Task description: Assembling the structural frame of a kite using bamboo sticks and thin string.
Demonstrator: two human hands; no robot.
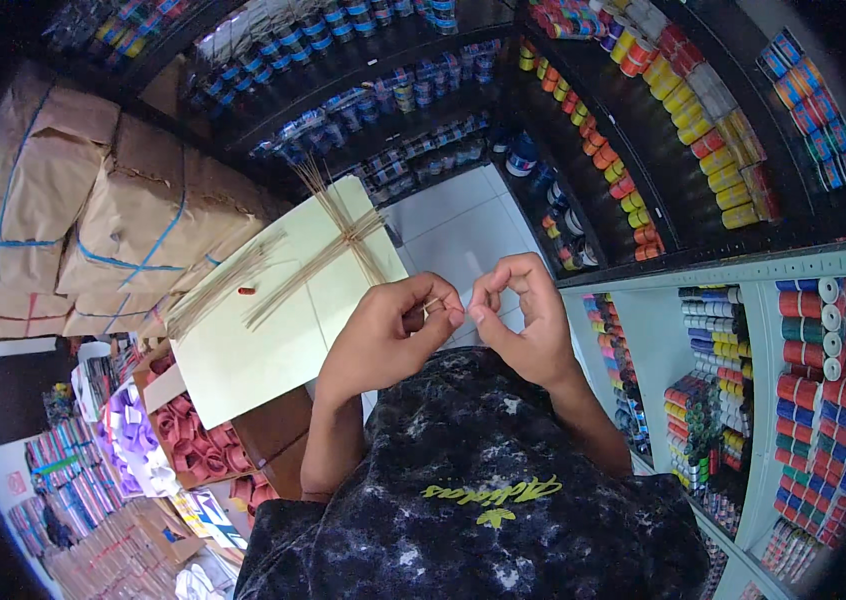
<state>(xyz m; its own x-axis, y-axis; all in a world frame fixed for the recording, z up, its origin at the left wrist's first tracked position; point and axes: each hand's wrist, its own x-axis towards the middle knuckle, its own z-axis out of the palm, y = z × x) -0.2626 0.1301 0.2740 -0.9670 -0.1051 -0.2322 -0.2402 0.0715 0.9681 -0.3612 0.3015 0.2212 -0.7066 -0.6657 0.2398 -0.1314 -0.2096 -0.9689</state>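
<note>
In front of my chest, both hands are raised with their fingertips nearly meeting. My left hand (395,330) is closed in a pinch, and a thin tan strand (431,304) shows beside its thumb. My right hand (525,318) also pinches, thumb against forefinger; anything between those fingers is too fine to make out. Left of my hands, a pale yellow board (233,370) carries thin tan sticks. Some of them form a crossed bundle (348,238) near the board's far end, while a loose bunch (223,283) lies farther left. A small red object (246,291) rests by that bunch.
Large brown paper-wrapped packages (133,215) tied with blue cord are stacked at the left. Below the board stands a cardboard box (278,440) with pink-red rolls (198,440). Dark shelves (373,105) with spools run along the back; colourful spools (808,420) fill shelves at the right.
</note>
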